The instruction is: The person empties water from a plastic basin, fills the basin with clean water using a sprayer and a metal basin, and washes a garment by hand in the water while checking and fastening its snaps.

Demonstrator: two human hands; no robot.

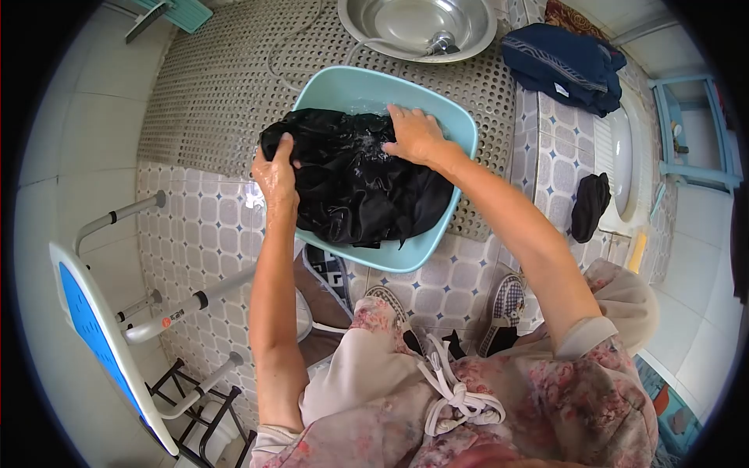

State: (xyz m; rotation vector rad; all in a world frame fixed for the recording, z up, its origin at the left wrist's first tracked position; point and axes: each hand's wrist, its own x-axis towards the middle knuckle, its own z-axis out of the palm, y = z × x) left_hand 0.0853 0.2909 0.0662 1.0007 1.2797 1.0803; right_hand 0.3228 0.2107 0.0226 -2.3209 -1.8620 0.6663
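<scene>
A light blue plastic basin [390, 257] stands on the floor in front of me, holding water and a wet black garment [351, 195]. My left hand [276, 171] grips the garment's edge at the basin's left side, thumb on top of the cloth. On the far right side of the basin, my right hand [415, 136] lies over the wet cloth with its fingers stretched out and apart. Splashing water shows just left of that hand. The garment's kind cannot be made out, as it is bunched up.
Behind the basin is a metal bowl [355, 19] with a shower head [442, 44] in it. Dark blue clothes [563, 66] lie at the upper right, and a black cloth [591, 207] lies by the squat toilet [622, 156]. A blue-and-white shower chair [101, 335] stands at left.
</scene>
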